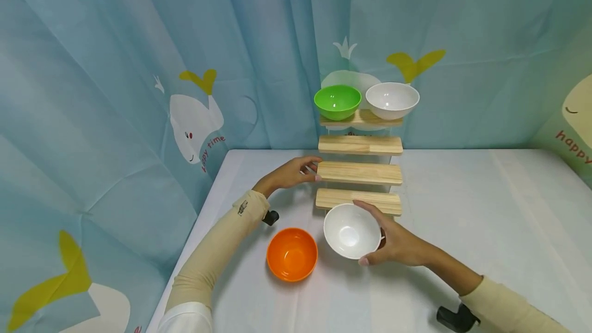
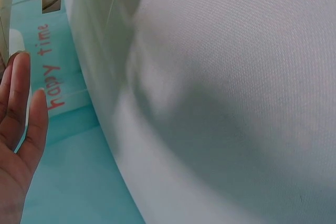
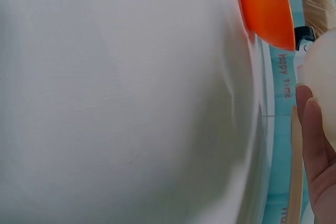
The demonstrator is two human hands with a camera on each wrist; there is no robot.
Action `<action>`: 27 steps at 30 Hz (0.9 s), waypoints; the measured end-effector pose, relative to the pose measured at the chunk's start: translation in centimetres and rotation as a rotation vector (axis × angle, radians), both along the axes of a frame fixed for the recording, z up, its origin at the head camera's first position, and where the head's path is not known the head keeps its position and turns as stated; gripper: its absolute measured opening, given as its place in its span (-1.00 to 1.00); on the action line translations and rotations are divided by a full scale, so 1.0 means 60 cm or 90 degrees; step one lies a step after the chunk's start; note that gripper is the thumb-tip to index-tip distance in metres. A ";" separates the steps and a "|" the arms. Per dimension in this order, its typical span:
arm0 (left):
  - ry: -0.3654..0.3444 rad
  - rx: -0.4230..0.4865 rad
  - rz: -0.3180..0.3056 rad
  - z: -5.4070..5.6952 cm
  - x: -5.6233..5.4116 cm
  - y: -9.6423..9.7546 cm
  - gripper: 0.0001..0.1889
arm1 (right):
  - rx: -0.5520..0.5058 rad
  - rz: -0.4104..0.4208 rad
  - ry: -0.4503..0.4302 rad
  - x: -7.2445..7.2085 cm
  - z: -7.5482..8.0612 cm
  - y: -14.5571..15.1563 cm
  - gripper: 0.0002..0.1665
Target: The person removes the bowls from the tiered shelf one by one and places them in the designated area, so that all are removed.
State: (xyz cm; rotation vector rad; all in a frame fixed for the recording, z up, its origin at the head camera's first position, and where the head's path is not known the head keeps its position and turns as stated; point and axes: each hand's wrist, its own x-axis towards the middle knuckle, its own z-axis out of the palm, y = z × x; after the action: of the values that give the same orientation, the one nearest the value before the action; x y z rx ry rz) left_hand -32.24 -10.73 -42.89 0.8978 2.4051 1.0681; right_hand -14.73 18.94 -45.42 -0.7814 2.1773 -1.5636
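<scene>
My right hand [image 1: 393,240] grips a white bowl [image 1: 351,231] by its right rim, thumb at the near side and fingers at the far side. The bowl is tilted toward the head camera, in front of the lowest slat of a stepped wooden rack [image 1: 359,172]. In the right wrist view the bowl [image 3: 323,80] is partly cut off beside the fingers [image 3: 313,135]. My left hand [image 1: 293,172] holds the rack's left side, with thumb and fingertips at the end of a middle slat. An orange bowl [image 1: 292,254] stands on the table between my forearms.
On the rack's top slat sit a green bowl [image 1: 337,102] at left and another white bowl [image 1: 392,100] at right. A white cloth covers the table [image 1: 485,209]. Behind and to the left hangs a blue printed curtain [image 1: 268,55].
</scene>
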 end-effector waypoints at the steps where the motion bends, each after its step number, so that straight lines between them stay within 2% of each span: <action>1: 0.001 -0.002 0.002 0.001 0.001 0.000 -0.38 | 0.006 0.001 -0.001 0.001 -0.001 0.000 0.39; 16: -0.003 0.005 0.003 -0.001 0.000 0.000 -0.37 | 0.042 0.046 -0.019 0.003 -0.025 -0.005 0.36; 27: 0.003 0.004 0.001 0.000 0.003 0.002 -0.40 | 0.062 0.057 -0.020 0.008 -0.034 -0.011 0.35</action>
State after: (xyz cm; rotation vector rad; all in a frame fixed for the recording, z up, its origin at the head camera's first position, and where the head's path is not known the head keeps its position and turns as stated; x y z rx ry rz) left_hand -32.06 -10.63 -42.91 0.9019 2.4080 1.0749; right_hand -14.27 18.27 -47.44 -0.8062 2.1475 -1.4069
